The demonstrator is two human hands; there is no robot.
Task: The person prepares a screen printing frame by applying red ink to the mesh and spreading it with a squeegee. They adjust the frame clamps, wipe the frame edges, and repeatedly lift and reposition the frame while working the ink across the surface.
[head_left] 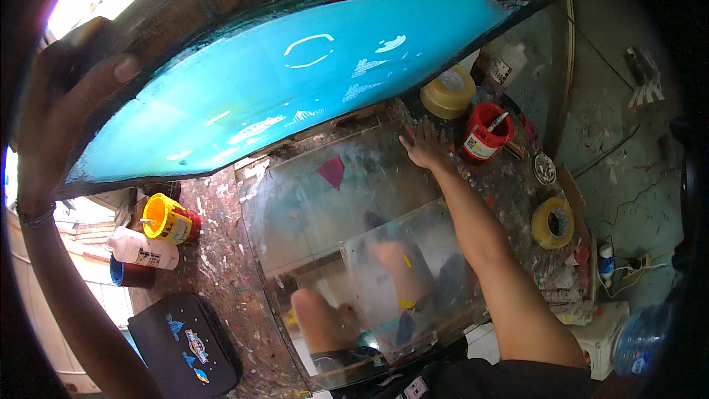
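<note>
A large silk-screen frame (pixel 310 74) with bright blue mesh stands tilted up across the far side; pale shapes show in the mesh. My left hand (pixel 63 114) grips its dark left edge, thumb lying over the border. Below the raised frame lies a glass plate (pixel 295 214) set in the paint-stained table, with a small dark magenta piece (pixel 331 172) on it. My right hand (pixel 428 146) is at the plate's far right corner, fingers spread and holding nothing. Beside it stand a red paint tub (pixel 480 149) and a roll of clear tape (pixel 447 96).
On the left are a yellow paint tub (pixel 168 219), a white bottle (pixel 148 247) and a black printed case (pixel 185 343). To the right lie another tape roll (pixel 552 222) and a round lid (pixel 544 169). A large blue water bottle (pixel 641 341) stands at the lower right.
</note>
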